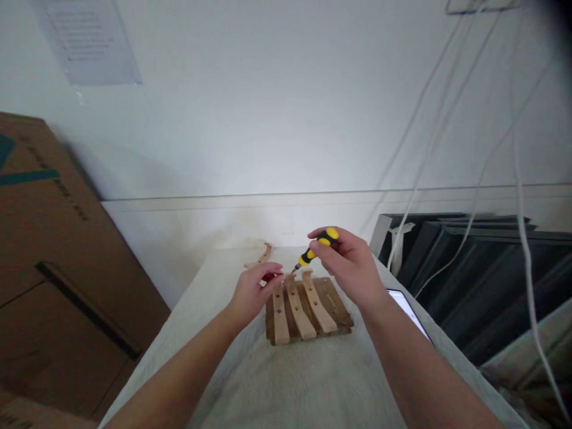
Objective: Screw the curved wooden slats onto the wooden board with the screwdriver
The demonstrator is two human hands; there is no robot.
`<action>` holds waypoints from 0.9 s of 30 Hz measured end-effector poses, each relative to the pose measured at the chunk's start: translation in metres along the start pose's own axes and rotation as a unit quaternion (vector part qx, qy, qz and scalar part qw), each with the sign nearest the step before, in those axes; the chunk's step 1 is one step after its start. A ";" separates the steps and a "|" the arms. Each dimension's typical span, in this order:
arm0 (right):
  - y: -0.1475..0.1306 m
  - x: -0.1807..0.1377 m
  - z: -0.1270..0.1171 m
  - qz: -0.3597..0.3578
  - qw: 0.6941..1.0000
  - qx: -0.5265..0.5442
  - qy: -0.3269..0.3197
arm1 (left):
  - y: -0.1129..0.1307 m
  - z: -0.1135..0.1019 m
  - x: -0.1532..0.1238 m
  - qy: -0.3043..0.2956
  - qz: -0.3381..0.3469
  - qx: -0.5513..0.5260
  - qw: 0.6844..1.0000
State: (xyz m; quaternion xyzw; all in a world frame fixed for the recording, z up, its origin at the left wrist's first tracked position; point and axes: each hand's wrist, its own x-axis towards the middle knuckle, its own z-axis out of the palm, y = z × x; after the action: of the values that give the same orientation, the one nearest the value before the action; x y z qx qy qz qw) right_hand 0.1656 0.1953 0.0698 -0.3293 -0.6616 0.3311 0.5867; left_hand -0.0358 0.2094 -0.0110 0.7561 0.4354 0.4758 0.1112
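Note:
A dark wooden board (334,301) lies on a white-covered table (286,381), with three pale wooden slats (298,307) laid across it side by side. My right hand (353,268) grips a yellow and black screwdriver (317,245), its tip slanting down to the far end of the middle slat. My left hand (255,291) is pinched at the far end of the left slat, right by the screwdriver tip; what its fingertips hold is too small to make out.
A loose curved wooden piece (261,256) lies at the table's far end. A phone (409,310) with a lit screen rests at the right edge. A large cardboard box (53,268) stands left. White cables (447,119) hang right above dark panels (482,268).

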 end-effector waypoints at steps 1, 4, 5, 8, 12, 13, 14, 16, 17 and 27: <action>0.004 0.007 -0.001 0.000 1.000 -0.015 -0.025 | -0.001 0.003 0.002 -0.020 0.008 0.008 1.000; 0.009 0.028 -0.004 -0.008 0.985 -0.114 -0.128 | -0.003 0.008 0.007 -0.077 0.036 0.031 0.996; 0.008 0.034 -0.005 -0.014 0.974 -0.158 -0.161 | -0.004 0.009 0.008 -0.087 0.042 0.031 0.995; 0.005 0.045 -0.007 -0.007 0.926 -0.283 -0.250 | -0.004 0.014 0.006 -0.079 0.050 0.007 0.996; 0.005 0.042 -0.009 0.006 0.887 -0.344 -0.308 | -0.004 0.022 -0.001 -0.081 0.062 -0.020 0.995; 0.005 0.040 -0.010 0.008 0.889 -0.342 -0.305 | -0.005 0.024 -0.003 -0.093 0.064 -0.026 0.993; 0.006 0.038 -0.011 0.013 0.891 -0.337 -0.305 | -0.005 0.025 -0.004 -0.107 0.062 -0.030 0.992; 0.010 0.035 -0.012 0.028 0.895 -0.320 -0.310 | -0.008 0.028 -0.006 -0.131 0.050 -0.032 0.990; 0.012 0.034 -0.013 0.035 0.895 -0.317 -0.312 | -0.010 0.029 -0.006 -0.141 0.043 -0.032 0.989; 0.024 0.040 -0.012 0.052 0.876 -0.383 -0.289 | -0.014 0.030 -0.006 -0.209 0.046 -0.054 0.975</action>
State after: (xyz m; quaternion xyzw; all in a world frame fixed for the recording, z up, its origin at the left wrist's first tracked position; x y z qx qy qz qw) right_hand 0.1750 0.2421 0.0730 -0.4515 -0.8589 0.1624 0.1790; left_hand -0.0203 0.2204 -0.0386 0.8508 0.3412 0.3349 0.2180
